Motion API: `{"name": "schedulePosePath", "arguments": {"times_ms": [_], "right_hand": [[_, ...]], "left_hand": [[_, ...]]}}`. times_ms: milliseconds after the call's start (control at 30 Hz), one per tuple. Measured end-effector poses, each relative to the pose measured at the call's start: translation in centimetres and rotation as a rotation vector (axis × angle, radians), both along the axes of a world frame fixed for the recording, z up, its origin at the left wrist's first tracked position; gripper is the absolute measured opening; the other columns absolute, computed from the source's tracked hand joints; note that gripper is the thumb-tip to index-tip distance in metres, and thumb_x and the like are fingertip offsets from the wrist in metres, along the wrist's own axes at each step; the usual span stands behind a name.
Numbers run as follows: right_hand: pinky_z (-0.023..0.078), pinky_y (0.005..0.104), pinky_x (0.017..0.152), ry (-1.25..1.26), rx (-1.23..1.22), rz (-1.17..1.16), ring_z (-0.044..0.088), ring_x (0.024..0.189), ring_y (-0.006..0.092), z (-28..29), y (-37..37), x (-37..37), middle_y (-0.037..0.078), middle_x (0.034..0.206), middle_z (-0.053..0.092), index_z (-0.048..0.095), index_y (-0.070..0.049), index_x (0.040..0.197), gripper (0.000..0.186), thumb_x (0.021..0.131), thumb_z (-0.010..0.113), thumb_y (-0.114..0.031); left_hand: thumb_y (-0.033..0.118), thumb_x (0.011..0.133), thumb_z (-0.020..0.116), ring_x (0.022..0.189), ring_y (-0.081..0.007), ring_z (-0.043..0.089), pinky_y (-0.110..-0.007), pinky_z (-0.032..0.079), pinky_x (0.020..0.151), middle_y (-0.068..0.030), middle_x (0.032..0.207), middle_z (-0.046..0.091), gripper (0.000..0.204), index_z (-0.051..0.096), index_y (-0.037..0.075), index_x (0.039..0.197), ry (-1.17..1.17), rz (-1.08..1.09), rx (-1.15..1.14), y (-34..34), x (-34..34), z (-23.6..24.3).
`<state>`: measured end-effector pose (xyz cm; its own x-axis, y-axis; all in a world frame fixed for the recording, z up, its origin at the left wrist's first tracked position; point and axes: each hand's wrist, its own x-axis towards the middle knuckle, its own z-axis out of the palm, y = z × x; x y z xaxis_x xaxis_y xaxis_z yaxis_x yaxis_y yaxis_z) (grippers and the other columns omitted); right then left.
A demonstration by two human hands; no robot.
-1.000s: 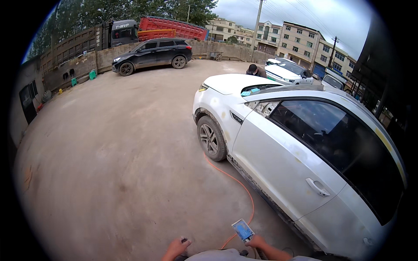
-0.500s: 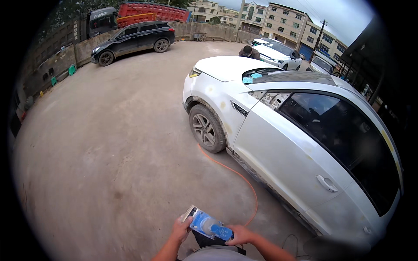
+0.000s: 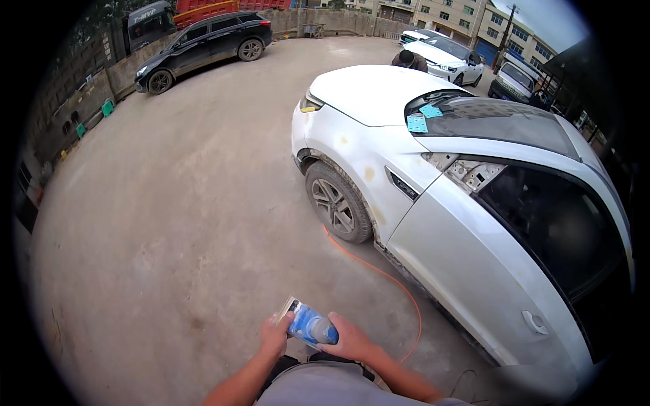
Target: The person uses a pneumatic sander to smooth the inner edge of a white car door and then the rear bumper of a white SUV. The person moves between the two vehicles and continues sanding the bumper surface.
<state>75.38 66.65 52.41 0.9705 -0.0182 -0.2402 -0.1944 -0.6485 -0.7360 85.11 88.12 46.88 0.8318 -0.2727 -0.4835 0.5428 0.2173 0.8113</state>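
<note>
Together, left hand (image 3: 275,334) and right hand (image 3: 347,340) grip a blue tool (image 3: 309,325) over broad ground (image 3: 169,230), apart from the car sill (image 3: 426,295).

Soft, diffuse daylight comes from a grey-blue sky (image 3: 562,20), leaving faint shadows on the ground (image 3: 176,203). The white hood (image 3: 379,91) is brightest, nearly washed out; the windscreen (image 3: 501,125) carries a dull grey sheen, and the side window (image 3: 542,216) is very dark. The blue tool (image 3: 305,321) is evenly lit, its detail soft. Fisheye distortion bends edges toward a black, rounded border. The lower right looks smeared.
</note>
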Motion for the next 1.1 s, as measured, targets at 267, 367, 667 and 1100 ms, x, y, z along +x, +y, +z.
{"name": "schedulePosePath", "arguments": {"times_ms": [267,367,667,1100], "right_hand": [[0.056,0.0464,0.091,-0.095,0.012,-0.14,0.07,0.107,0.0435,-3.0,-2.0,14.4,0.029,0.117,0.068,0.052,0.001,0.143,0.09,0.071,0.092,-0.036],[0.056,0.0455,0.092,-0.268,-0.012,-0.222,0.071,0.106,0.0423,-3.2,-2.2,18.9,0.029,0.117,0.069,0.057,0.003,0.138,0.086,0.069,0.093,-0.034],[0.057,0.0466,0.084,-0.312,-0.172,-0.559,0.071,0.098,0.0415,2.4,-2.8,28.3,0.021,0.107,0.071,0.063,-0.004,0.126,0.07,0.068,0.091,-0.033],[0.057,0.0424,0.071,-0.531,-0.201,-1.09,0.07,0.077,0.0357,-2.9,-16.9,33.6,0.02,0.09,0.066,0.061,0.003,0.116,0.073,0.06,0.096,-0.029]], "left_hand": [[0.035,0.107,0.061,0.089,-0.0165,0.072,-0.036,0.062,0.076,-0.0071,0.104,0.073,0.038,0.068,0.0,0.121,0.106,-0.099,-0.139,-2.3,17.1,-2.1],[0.04,0.11,0.054,0.087,-0.0159,0.072,-0.036,0.062,0.076,-0.0077,0.104,0.074,0.044,0.07,0.001,0.12,-0.021,-0.309,-0.062,-3.0,24.2,-2.1],[0.042,0.111,0.054,0.087,-0.0161,0.071,-0.036,0.062,0.081,-0.0069,0.099,0.073,0.046,0.073,0.0,0.115,-0.141,-0.817,-0.096,-10.5,42.1,-0.6],[0.042,0.111,0.051,0.057,-0.0214,0.069,-0.034,0.059,0.049,-0.013,0.077,0.07,0.051,0.068,-0.003,0.097,-0.309,-1.297,0.263,-34.9,56.1,-9.7]]}}
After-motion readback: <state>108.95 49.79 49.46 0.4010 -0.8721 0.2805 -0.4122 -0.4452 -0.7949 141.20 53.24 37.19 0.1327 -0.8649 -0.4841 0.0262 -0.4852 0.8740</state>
